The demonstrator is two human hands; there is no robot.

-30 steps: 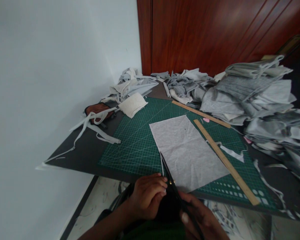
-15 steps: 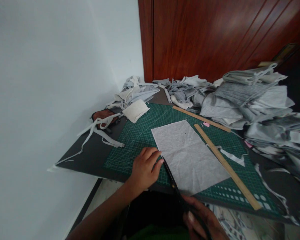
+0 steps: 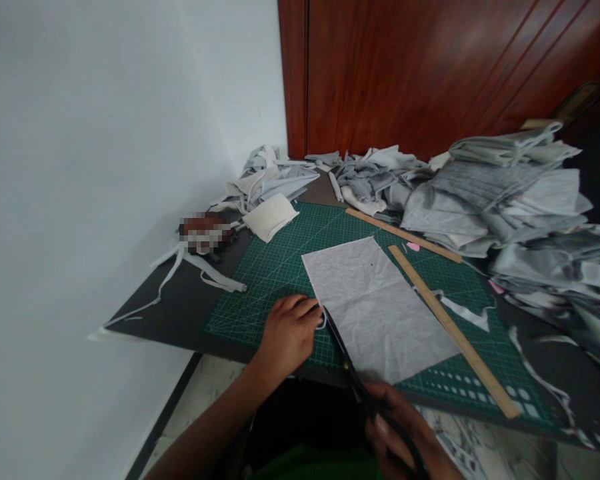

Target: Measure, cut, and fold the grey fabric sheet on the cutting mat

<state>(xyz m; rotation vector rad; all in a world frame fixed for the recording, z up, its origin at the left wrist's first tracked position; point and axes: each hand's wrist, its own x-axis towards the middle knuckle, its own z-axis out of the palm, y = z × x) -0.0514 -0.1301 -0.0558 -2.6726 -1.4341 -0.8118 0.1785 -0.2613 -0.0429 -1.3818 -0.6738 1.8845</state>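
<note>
A light grey piece of fabric [image 3: 375,307] lies flat on the green cutting mat [image 3: 265,273]. My right hand [image 3: 397,427] is closed round the handles of black scissors [image 3: 343,347], whose blades run along the fabric's left edge. Near the blade tips, my left hand [image 3: 290,330] rests on the mat with its fingers curled together. A thin pale fabric strip [image 3: 323,323] curls out from between its fingertips beside the fabric's edge.
Two wooden rulers [image 3: 450,327] lie right of and behind the fabric. Grey fabric piles [image 3: 500,193] fill the back and right, with more scraps [image 3: 270,180] by the wall. A dark red item [image 3: 205,232], partly pixelated, sits left. The table's front edge is close.
My left fingers have closed and turned inward, and a curled strip now shows at their tips. The scissors stay at the fabric's left edge, their tips slightly higher in view.
</note>
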